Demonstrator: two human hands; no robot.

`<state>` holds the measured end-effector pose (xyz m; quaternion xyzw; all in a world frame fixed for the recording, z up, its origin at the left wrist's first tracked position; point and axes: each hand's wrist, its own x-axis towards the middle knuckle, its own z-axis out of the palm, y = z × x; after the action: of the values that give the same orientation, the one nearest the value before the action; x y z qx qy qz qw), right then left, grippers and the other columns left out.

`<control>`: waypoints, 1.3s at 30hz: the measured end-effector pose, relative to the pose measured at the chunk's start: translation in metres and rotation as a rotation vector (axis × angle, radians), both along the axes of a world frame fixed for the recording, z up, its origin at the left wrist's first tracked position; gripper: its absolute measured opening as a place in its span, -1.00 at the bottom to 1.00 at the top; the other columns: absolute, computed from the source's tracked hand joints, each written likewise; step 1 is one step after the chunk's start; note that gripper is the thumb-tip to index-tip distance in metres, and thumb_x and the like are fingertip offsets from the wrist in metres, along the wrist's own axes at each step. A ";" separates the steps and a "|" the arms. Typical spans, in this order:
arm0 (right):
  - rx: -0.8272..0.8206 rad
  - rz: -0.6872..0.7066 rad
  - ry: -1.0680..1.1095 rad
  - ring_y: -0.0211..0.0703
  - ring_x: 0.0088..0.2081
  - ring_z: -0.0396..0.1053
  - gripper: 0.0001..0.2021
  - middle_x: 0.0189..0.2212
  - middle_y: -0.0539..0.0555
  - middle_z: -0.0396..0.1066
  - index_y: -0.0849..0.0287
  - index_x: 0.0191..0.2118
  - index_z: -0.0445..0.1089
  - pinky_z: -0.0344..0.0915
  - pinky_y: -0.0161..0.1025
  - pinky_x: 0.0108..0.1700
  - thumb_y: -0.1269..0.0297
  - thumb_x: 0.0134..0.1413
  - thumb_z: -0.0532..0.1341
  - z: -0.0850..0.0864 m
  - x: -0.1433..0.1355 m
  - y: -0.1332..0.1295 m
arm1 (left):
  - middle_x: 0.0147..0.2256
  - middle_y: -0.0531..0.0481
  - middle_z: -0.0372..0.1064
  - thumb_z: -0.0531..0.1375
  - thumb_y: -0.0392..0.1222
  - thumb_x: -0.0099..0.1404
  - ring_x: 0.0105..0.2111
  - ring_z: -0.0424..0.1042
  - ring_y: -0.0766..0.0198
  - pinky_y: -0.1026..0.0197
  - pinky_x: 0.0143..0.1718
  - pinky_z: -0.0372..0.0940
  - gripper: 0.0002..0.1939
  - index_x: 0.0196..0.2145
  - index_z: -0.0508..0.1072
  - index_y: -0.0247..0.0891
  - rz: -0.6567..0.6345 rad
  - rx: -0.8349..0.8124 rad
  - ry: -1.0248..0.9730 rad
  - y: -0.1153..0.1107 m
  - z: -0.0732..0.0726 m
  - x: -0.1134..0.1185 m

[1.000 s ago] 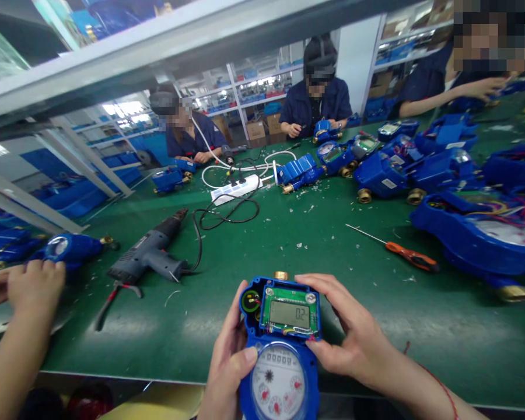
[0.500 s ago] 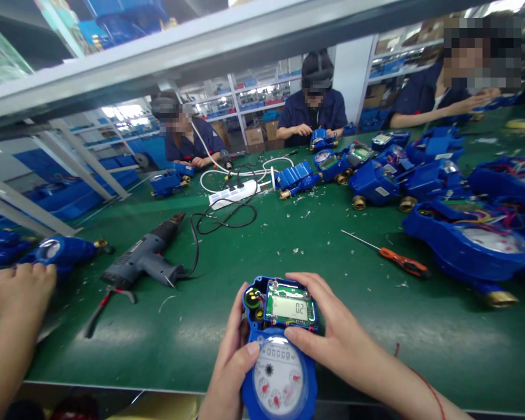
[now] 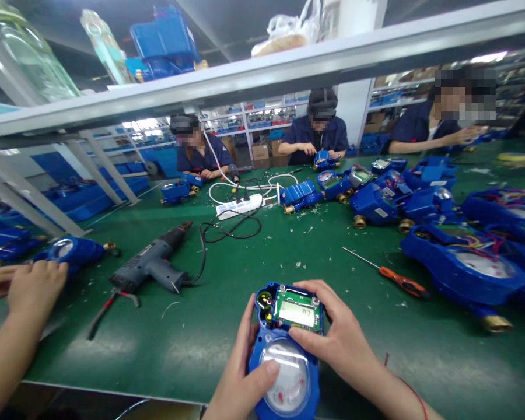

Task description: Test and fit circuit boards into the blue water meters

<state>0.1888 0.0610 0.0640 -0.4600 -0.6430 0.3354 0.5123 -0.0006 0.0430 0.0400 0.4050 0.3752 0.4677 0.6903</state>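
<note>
Between my two hands is a blue water meter (image 3: 285,373), its upper housing uncovered to show a green circuit board (image 3: 308,300) with a small lit-grey display. My left hand (image 3: 245,373) wraps the meter's left side, the thumb lying over the round dial cover. Gripping the upper right corner beside the board is my right hand (image 3: 345,332); its thumb rests at the board's lower edge. An orange screwdriver (image 3: 402,283) lies to the right of my hands. The meter's lower end is cut off by the frame.
A grey heat gun (image 3: 155,256) and red-handled pliers (image 3: 109,309) lie left, near another person's hands (image 3: 35,291). Blue meters (image 3: 468,262) crowd the right side. Beyond a white power strip (image 3: 240,206) people sit opposite; a shelf (image 3: 227,73) crosses above.
The view has tilted upward, showing more of the shelf. My left thumb has moved from the dial's upper left edge onto its face. The meter is tilted differently, and glare covers the dial's top.
</note>
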 end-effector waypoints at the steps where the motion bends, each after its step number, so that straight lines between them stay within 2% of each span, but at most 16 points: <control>1: 0.026 -0.012 -0.020 -0.04 -0.03 0.32 -0.56 -0.07 0.12 0.33 0.16 -0.01 0.32 0.28 -0.13 0.01 0.19 -0.05 0.31 -0.001 -0.001 0.000 | 0.19 -0.29 0.28 0.40 0.05 0.01 0.04 0.41 -0.22 0.00 -0.02 0.34 0.12 0.37 -0.12 -0.12 -0.004 0.008 -0.012 0.001 0.000 0.000; 4: 0.034 -0.032 -0.033 -0.02 -0.02 0.34 -0.56 -0.06 0.13 0.34 0.15 -0.01 0.33 0.30 -0.11 0.01 0.19 -0.06 0.31 -0.003 -0.002 0.001 | 0.18 -0.29 0.29 0.41 0.04 -0.01 0.02 0.43 -0.21 0.00 -0.02 0.34 0.11 0.37 -0.07 -0.14 0.001 0.017 -0.047 0.002 -0.002 0.001; 9: -0.110 0.027 0.052 0.01 -0.08 0.40 -0.51 -0.10 0.13 0.39 0.17 -0.01 0.30 0.36 -0.07 -0.04 0.09 -0.07 0.30 -0.004 -0.004 0.007 | 0.10 -0.24 0.39 0.42 0.00 -0.04 -0.09 0.50 -0.13 0.06 -0.13 0.40 0.08 0.35 0.01 -0.10 0.088 -0.054 -0.083 0.002 -0.007 0.003; 11: -0.099 0.049 -0.024 0.05 -0.04 0.39 -0.50 -0.06 0.17 0.38 0.18 0.01 0.30 0.34 -0.01 0.01 0.08 -0.06 0.28 -0.002 -0.003 0.009 | 0.07 -0.22 0.41 0.42 -0.02 -0.03 -0.15 0.52 -0.08 0.09 -0.19 0.41 0.06 0.35 0.02 -0.09 0.106 -0.069 -0.103 0.000 -0.008 0.003; 15: -0.063 0.046 -0.254 0.12 -0.01 0.37 -0.49 -0.03 0.25 0.37 0.24 0.03 0.31 0.30 0.10 0.04 0.08 -0.03 0.23 0.006 -0.002 0.014 | 0.04 -0.19 0.44 0.40 -0.01 0.00 -0.20 0.52 0.02 0.12 -0.16 0.37 0.04 0.35 0.01 -0.11 0.098 -0.079 -0.134 -0.003 -0.008 0.000; 19: 0.083 0.038 -0.324 0.10 -0.07 0.40 -0.59 -0.11 0.22 0.41 0.23 -0.07 0.38 0.37 0.04 -0.02 0.10 -0.02 0.24 0.006 -0.003 0.018 | 0.04 -0.19 0.44 0.39 0.00 0.01 -0.10 0.49 -0.04 0.09 -0.08 0.33 0.07 0.36 -0.04 -0.14 0.072 -0.041 -0.183 -0.001 -0.012 -0.002; 22: 0.160 0.024 -0.324 0.05 -0.02 0.39 -0.60 -0.07 0.18 0.40 0.19 -0.03 0.36 0.38 -0.06 0.00 0.13 0.02 0.26 -0.002 -0.004 0.020 | 0.04 -0.20 0.45 0.40 0.00 0.00 -0.05 0.48 -0.08 0.03 -0.01 0.30 0.08 0.36 -0.05 -0.15 0.035 0.023 -0.226 0.003 -0.018 -0.003; 28: 0.024 0.012 -0.201 0.02 -0.02 0.41 -0.54 -0.01 0.16 0.39 0.17 0.02 0.35 0.41 -0.15 -0.03 0.06 0.02 0.28 -0.016 -0.004 0.025 | 0.08 -0.28 0.39 0.39 0.02 0.02 0.01 0.43 -0.13 0.00 0.04 0.26 0.17 0.38 -0.19 -0.29 0.033 0.056 -0.260 0.005 -0.023 -0.001; 33: -0.023 0.042 -0.232 0.06 0.00 0.38 -0.48 -0.01 0.22 0.39 0.23 0.01 0.36 0.36 -0.09 0.02 0.03 -0.06 0.27 -0.005 -0.005 0.027 | 0.09 -0.23 0.39 0.38 0.01 0.04 -0.02 0.45 -0.09 0.00 0.04 0.26 0.14 0.38 -0.20 -0.20 0.022 -0.009 -0.231 0.002 -0.017 -0.002; 36: -0.034 0.088 -0.344 0.12 0.03 0.35 -0.45 0.01 0.25 0.39 0.26 0.01 0.37 0.31 -0.01 0.07 0.04 -0.10 0.29 0.006 -0.002 0.028 | 0.10 -0.24 0.37 0.38 0.03 0.04 -0.01 0.44 -0.08 0.03 0.03 0.26 0.16 0.38 -0.22 -0.24 0.037 -0.002 -0.218 0.001 -0.015 -0.001; 39: -0.002 0.084 -0.389 0.12 -0.02 0.37 -0.49 -0.06 0.24 0.42 0.26 -0.03 0.39 0.30 0.02 0.04 0.07 -0.11 0.28 0.010 0.000 0.028 | 0.10 -0.26 0.37 0.39 0.06 0.01 -0.05 0.46 -0.07 0.06 -0.03 0.29 0.19 0.38 -0.22 -0.26 0.034 0.016 -0.184 0.002 -0.016 0.000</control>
<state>0.1892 0.0888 0.0745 -0.4896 -0.7481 0.2619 0.3635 -0.0008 0.0455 0.0238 0.3595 0.3134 0.5176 0.7104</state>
